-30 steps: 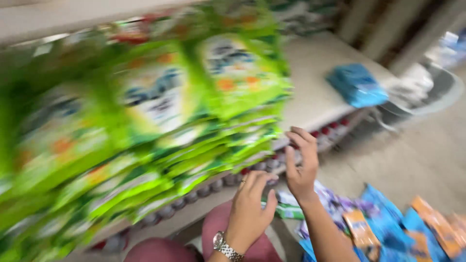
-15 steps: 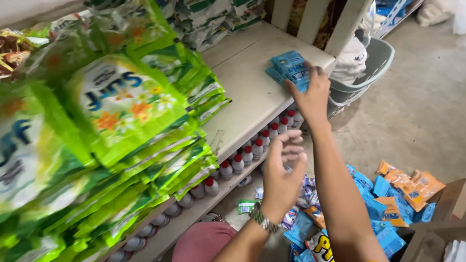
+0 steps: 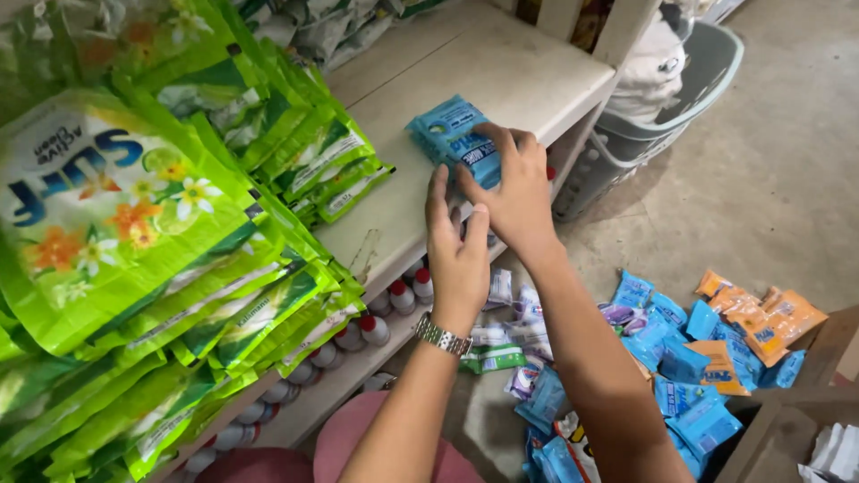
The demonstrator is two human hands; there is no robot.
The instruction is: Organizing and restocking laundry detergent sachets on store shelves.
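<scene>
blue sachet stack [image 3: 447,134] on shelf [image 3: 501,76], both hands [image 3: 488,224] against it

I see a stack of blue packets [image 3: 450,134] upper centre of frame, lying flat on the pale shelf [image 3: 528,76] near its front edge.

Both hands [image 3: 488,224] rest on packets [image 3: 447,134] on the shelf [image 3: 528,80]; pouches [image 3: 161,268] lie left, a basket [image 3: 689,98] right.
</scene>
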